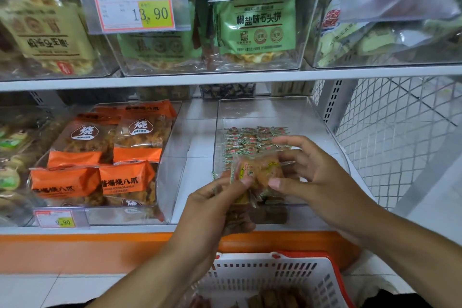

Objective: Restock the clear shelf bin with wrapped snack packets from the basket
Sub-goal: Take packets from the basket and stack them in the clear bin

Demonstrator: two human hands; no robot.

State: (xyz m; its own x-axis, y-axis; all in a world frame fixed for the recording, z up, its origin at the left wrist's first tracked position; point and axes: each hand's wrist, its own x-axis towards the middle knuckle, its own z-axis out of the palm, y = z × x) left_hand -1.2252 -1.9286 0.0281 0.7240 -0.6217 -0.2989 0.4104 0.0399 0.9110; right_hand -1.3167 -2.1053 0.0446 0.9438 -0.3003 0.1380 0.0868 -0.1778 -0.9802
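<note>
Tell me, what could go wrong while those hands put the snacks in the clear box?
The left hand holds a bunch of wrapped snack packets while the right hand pinches the top one, so a packet might slip and fall outside the basket below. The clear shelf bin already has neat rows of packets at the back; dropping new ones in could mess them up.

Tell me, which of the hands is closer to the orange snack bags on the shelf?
The left. The left hand holds snack packets just right of the orange snack bags. The right hand is farther right, over the clear bin, touching the same packets.
</note>
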